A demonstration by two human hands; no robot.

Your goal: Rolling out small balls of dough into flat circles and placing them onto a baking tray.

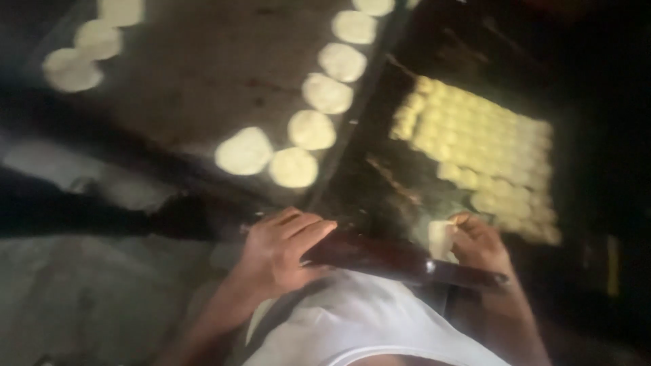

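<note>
My left hand [281,247] lies flat with fingers closed over one end of a dark wooden rolling pin [400,261] that runs across in front of me. My right hand [478,240] pinches a pale piece of dough [441,237] at the near edge of a dark tray [380,183]. That tray carries several rows of small yellow dough balls [475,142]. The picture is blurred and dim.
A dark flat board [203,74] to the left bears several flattened pale dough rounds [325,93] in a curved line, with more rounds [71,68] at its far left. My white garment [352,325] fills the bottom.
</note>
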